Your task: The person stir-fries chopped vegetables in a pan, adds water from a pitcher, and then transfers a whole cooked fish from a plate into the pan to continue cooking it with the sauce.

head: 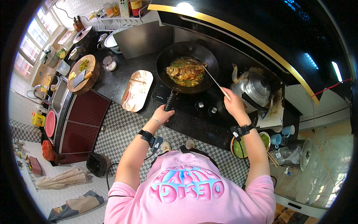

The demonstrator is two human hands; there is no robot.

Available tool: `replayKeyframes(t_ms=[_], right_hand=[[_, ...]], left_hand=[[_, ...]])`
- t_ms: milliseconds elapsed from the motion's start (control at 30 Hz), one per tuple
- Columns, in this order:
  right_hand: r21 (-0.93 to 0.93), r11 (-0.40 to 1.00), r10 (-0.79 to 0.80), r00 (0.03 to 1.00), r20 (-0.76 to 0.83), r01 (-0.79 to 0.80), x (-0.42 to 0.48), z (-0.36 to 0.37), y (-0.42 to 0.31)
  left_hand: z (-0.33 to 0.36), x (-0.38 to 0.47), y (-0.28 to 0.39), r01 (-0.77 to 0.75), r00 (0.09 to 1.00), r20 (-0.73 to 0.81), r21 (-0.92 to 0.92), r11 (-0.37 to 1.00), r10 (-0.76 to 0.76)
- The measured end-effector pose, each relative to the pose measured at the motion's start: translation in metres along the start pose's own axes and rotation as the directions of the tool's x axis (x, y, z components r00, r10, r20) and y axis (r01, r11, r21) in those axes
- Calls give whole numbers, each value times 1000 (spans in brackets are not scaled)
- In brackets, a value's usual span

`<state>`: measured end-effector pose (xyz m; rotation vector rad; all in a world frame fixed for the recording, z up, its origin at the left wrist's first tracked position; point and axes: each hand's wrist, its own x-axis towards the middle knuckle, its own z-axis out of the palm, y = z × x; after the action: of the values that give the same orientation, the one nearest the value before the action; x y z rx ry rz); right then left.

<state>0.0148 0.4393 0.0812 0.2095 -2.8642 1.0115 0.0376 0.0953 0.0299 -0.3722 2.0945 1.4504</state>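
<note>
A dark wok (pixel 207 53) sits on the black stovetop (pixel 179 117). Browned food, perhaps a whole fish, lies in broth (pixel 186 72) with green and orange bits in it. My left hand (pixel 162 113) grips the wok's black ridged handle (pixel 169 102). In my right hand (pixel 234 103) is a long-handled metal utensil (pixel 214 78), most likely a spatula. Its far end reaches into the wok at the right side of the food, and the tip is hidden there. An oblong, light-coloured tray (pixel 137 91) rests on the counter left of the wok.
A metal kettle (pixel 253 86) stands close by my right hand. On the left, a round wooden board (pixel 91 63) bears a cleaver (pixel 79 79) and chopped vegetables. A metal splash panel (pixel 144 37) rises behind the tray. Bowls of green food (pixel 238 147) stand at right; the range hood (pixel 237 28) overhangs.
</note>
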Motion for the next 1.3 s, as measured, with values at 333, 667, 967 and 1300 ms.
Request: replayKeyframes(t_ms=[333, 667, 967, 1300], right_hand=[[-261, 961, -99, 995, -11, 93, -68, -6, -23], [-245, 970, 4, 1000, -11, -7, -73, 35, -23], [105, 966, 239, 971, -10, -236, -70, 30, -23], [161, 952, 286, 946, -151, -262, -39, 61, -13]], left_hand=[[-1, -4, 6, -14, 1000, 9, 31, 999, 14], [3, 8, -10, -44, 999, -16, -15, 999, 44], [2, 3, -10, -44, 999, -19, 24, 999, 44], [0, -1, 1, 14, 999, 29, -2, 1000, -14]])
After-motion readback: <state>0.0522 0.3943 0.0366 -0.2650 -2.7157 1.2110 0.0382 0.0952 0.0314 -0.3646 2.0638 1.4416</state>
